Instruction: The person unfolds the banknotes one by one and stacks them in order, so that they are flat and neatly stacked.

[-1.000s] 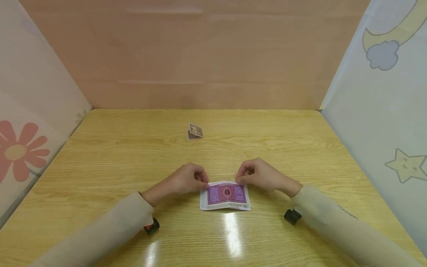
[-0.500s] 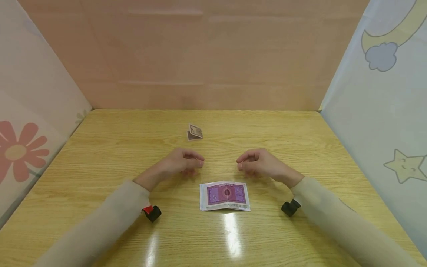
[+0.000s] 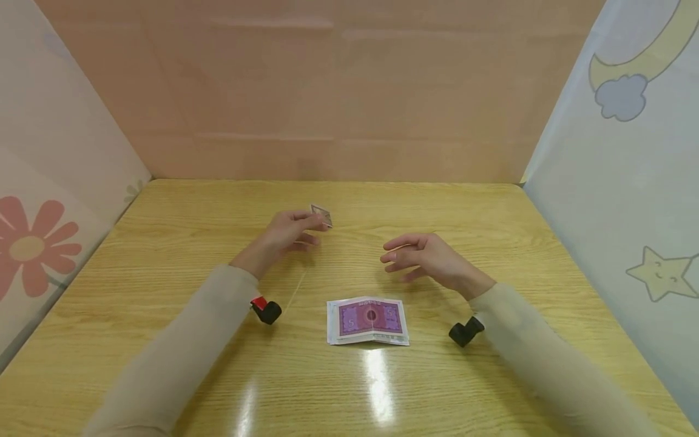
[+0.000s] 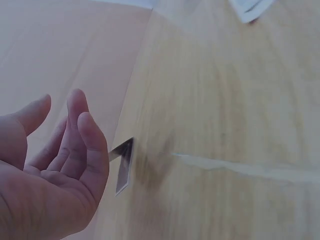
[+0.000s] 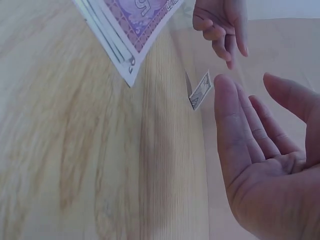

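A small folded brown banknote (image 3: pixel 322 212) stands tent-like toward the back of the table, partly covered by my left hand in the head view. My left hand (image 3: pixel 289 232) reaches over beside it with loosely bent fingers and holds nothing. In the left wrist view the folded note (image 4: pixel 125 165) shows just past the fingers, thumb apart from them. My right hand (image 3: pixel 431 258) hovers over the table to the right, fingers spread and nothing in them. Nearer to me lies a stack of creased banknotes (image 3: pixel 371 320), a purple one marked 5 on top; neither hand touches it.
The wooden table (image 3: pixel 464 364) meets an orange-pink covered wall (image 3: pixel 338 91) at the back. Patterned white panels (image 3: pixel 617 200) stand on both sides. A black wrist camera (image 3: pixel 466 331) hangs below each forearm.
Both hands have let go of the banknote stack and lifted away from it. The left hand has moved forward to the small folded note; the right has moved slightly forward and its fingers have loosened.
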Available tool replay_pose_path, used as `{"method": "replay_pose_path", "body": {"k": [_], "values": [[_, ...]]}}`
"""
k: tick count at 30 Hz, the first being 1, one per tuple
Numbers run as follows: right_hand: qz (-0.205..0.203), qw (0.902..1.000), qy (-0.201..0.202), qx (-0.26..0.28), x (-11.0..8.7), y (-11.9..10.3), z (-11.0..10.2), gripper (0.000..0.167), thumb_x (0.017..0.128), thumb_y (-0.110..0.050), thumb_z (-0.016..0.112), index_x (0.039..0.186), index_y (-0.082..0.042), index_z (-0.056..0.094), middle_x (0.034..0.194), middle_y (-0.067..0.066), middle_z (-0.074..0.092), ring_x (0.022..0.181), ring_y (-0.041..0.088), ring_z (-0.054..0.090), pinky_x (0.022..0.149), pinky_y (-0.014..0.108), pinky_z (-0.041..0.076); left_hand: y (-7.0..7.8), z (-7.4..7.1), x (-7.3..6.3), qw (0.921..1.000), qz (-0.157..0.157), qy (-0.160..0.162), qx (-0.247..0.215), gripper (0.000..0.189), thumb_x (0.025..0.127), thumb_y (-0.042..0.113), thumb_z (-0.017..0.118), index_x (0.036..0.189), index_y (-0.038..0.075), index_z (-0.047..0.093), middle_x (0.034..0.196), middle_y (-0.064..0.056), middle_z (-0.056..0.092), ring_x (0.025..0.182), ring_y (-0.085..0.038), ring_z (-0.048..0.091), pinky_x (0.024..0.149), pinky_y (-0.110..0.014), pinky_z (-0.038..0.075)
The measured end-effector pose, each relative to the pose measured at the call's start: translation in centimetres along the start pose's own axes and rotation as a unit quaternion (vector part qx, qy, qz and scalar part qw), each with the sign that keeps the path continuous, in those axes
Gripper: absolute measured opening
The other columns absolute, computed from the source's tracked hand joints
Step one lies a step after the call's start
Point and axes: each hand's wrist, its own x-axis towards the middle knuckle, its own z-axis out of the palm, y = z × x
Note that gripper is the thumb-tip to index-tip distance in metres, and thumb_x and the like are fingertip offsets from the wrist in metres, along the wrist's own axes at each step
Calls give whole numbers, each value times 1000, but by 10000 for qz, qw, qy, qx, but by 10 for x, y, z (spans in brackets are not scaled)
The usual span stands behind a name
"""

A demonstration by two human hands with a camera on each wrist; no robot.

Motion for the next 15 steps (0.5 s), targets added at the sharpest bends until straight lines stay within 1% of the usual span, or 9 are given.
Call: {"method": "replay_pose_path", "body": {"k": [4,7,11,15], "values": [[-4,9998,5,173,4,-1,2,46,102,-12,60,140,11,47,127,22,65,109,34,67,86,51,56,8,-4,12,9996,5,245,-132,44,101,33,63,136,7,61,127,-16,65,83,-18,70,79,-32,58],[-3,9997,1,228,7,-1,5,47,101,-12,61,140,10,47,126,21,65,110,35,67,86,52,56,12,-8,19,9992,-20,389,43,45,100,34,65,137,8,62,127,-16,65,77,-13,69,82,-34,58],[-17,9996,-57,261,12,0,8,48,101,-13,62,141,9,47,128,21,65,112,35,66,87,52,55,13,-14,25,9979,-121,564,294,42,100,31,65,135,8,62,123,-15,65,70,-12,68,85,-37,57],[-5,9994,-68,330,15,0,8,48,102,-14,61,141,8,47,129,22,63,113,35,65,88,51,55,10,-16,28,9963,-227,674,473,39,100,31,66,131,8,65,120,-14,67,72,-14,68,85,-39,57]]}}
